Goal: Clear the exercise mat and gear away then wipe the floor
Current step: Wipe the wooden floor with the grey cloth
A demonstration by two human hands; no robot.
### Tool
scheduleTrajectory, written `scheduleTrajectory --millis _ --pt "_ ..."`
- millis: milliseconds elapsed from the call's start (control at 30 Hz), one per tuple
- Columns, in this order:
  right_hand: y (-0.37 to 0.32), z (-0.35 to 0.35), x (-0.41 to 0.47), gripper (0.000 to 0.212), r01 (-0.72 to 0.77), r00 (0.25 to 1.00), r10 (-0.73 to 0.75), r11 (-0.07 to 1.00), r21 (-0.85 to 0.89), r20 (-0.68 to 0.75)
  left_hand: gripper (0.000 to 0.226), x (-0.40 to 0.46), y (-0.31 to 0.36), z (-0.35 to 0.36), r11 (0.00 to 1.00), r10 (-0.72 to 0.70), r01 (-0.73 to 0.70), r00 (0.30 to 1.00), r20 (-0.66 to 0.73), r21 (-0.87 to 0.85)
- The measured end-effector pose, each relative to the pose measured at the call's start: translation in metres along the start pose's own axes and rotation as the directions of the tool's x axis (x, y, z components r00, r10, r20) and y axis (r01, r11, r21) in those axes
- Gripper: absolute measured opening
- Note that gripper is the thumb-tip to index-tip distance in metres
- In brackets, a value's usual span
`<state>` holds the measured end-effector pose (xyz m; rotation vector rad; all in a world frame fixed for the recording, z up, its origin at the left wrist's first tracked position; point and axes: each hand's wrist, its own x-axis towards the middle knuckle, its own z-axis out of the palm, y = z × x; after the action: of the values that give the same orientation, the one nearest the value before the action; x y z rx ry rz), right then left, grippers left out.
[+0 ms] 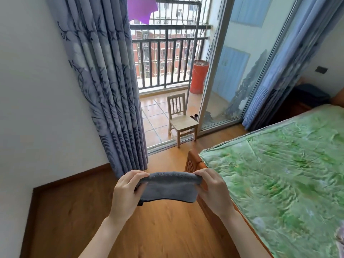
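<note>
A folded grey cloth (168, 188) hangs in the air between my two hands, above the wooden floor (163, 231). My left hand (126, 192) pinches its upper left corner with fingers and thumb. My right hand (212, 190) pinches the upper right corner the same way. The cloth's top edge is stretched flat between them and its lower edge hangs free. No mat or exercise gear shows in this view.
A bed with a green sheet (283, 179) fills the right side, its wooden corner (193, 162) just behind the cloth. A small wooden chair (181, 120) stands in the open balcony doorway. Grey curtains (104, 86) hang at left; a white wall (33, 108) beside them.
</note>
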<state>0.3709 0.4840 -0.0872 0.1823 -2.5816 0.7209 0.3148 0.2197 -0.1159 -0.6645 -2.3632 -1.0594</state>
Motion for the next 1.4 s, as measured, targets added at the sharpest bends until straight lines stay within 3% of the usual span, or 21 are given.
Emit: scheduleTrajectory --millis 367,567,700,1000,1167,1400 --pt "0.057 0.082 0.149 0.035 0.054 0.999 -0.054 0.997 0.047 -0.005 0.022 0.133 -0.101 0.038 1.000 -0.003 0.003 0.999 0.052 0.009" --pt "0.068 0.134 0.244 0.047 0.062 0.998 -0.062 0.992 -0.106 0.002 0.029 0.232 -0.184 0.052 0.998 0.062 -0.062 0.991 0.115 -0.005" --pt "0.078 0.157 0.295 0.042 0.034 0.999 -0.039 0.983 -0.180 -0.024 0.032 0.282 -0.227 0.064 0.996 0.085 -0.083 0.981 0.173 -0.020" --pt "0.135 0.180 0.362 0.041 -0.112 0.994 0.105 0.956 -0.271 -0.042 0.031 0.371 -0.276 0.136 0.987 0.130 -0.099 0.954 0.269 -0.125" --pt "0.190 0.186 0.404 0.045 -0.202 0.979 0.195 0.945 -0.256 -0.054 0.016 0.429 -0.291 0.192 0.971 0.217 -0.176 0.930 0.298 -0.159" --pt "0.279 0.186 0.478 0.042 -0.271 0.962 0.270 0.933 -0.238 -0.041 0.012 0.519 -0.304 0.276 0.950 0.313 -0.291 0.888 0.336 -0.116"
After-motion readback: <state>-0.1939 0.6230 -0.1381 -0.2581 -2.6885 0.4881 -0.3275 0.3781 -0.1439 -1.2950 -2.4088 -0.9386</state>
